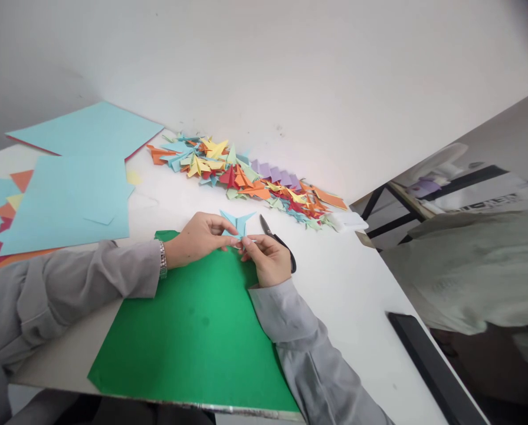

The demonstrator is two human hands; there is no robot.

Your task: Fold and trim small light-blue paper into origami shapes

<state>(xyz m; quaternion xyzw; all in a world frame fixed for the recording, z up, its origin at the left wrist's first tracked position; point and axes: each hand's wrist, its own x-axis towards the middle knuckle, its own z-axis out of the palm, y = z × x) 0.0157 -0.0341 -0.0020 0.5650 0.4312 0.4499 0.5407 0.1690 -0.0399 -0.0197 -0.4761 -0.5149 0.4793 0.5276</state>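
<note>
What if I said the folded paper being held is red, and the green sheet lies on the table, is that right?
Not quite: the folded paper is light blue, not red, as the head view shows. The green sheet does lie on the table.

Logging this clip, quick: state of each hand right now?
Left hand: closed, holding the light-blue folded paper.
Right hand: closed, pinching the same paper.

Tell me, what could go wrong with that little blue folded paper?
The blue folded paper could crease or tear, since the left hand and right hand both pinch it. The right hand might bump the scissors close beside it, and their pointed tip could poke a finger.
</note>
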